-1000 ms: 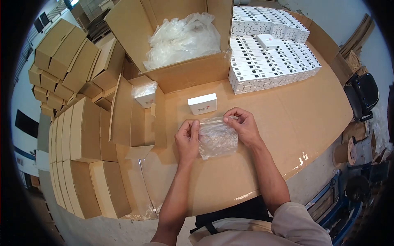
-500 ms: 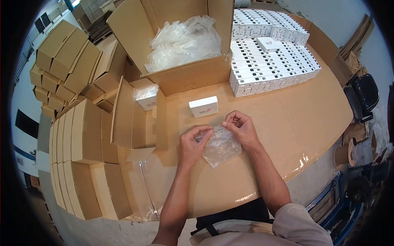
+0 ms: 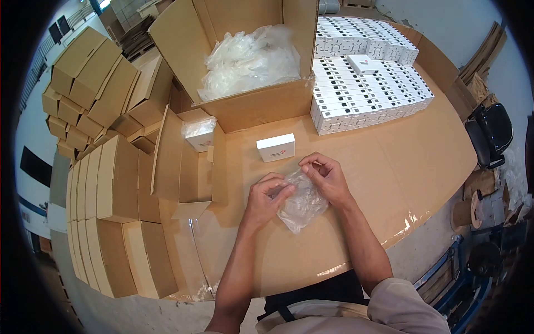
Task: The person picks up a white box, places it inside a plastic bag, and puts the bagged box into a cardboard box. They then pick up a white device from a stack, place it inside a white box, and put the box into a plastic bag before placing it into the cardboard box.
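A clear plastic bag hangs between my two hands above the cardboard-covered table. My left hand pinches its upper left edge, and the fingers of my right hand are closed on its upper right edge. Just beyond the bag, a small white box with a red mark stands on the table. To the left, an open cardboard carton holds a white box wrapped in clear plastic at its far end.
Behind is a large open carton full of clear plastic bags. Rows of white boxes stand at the back right, one lying on top. Brown cartons are stacked at the left. The table edge curves at right.
My left hand has shifted slightly right, nearer my right hand. The bag hangs a little lower and is more bunched between them.
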Tool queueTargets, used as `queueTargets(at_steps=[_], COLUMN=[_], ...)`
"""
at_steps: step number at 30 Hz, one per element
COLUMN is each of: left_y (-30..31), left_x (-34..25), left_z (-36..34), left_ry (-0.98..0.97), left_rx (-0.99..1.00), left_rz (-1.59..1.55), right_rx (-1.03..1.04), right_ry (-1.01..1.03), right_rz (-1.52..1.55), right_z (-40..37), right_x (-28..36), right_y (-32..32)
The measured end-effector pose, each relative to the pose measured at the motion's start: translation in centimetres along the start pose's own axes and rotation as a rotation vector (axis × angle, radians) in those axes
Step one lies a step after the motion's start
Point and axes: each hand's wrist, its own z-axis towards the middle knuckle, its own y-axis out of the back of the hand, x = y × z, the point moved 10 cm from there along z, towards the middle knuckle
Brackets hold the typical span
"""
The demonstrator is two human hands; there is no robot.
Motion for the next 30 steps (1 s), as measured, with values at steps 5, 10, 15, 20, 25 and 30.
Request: queueTargets(at_steps=[5, 10, 15, 20, 25, 30], left_y=[-0.1, 0.5, -0.2, -0.7, -0.3, 0.6], left_x=[-0.3, -0.7, -0.3, -0.2, -0.1, 0.2], left_z=[0.0, -0.1, -0.1, -0.2, -0.1, 0.0], left_ry=[0.007, 0.077, 0.074, 0.077, 0.037, 0.044], left_rx=[0.026, 0.015, 0.092, 0.123, 0.115, 0.062], left_rz=[-0.041, -0.068, -0.033, -0.024, 0.024, 0.054], right_rx=[0.217, 0.232, 0.263, 0.343, 0.315, 0.295], right_ry=[-0.059, -0.101, -0.044, -0.089, -0.1, -0.036], right_rz=[-0.243, -0.098, -0.085, -0.113, -0.133, -0.207], right_z=[-0.8, -0.8, -0.9, -1.2, -1.0, -0.9], right_x=[0.4, -0.2, 1.4, -0.6, -1.0, 0.2], right_y=[-1.8, -1.7, -2.9, -2.9, -2.3, -2.4])
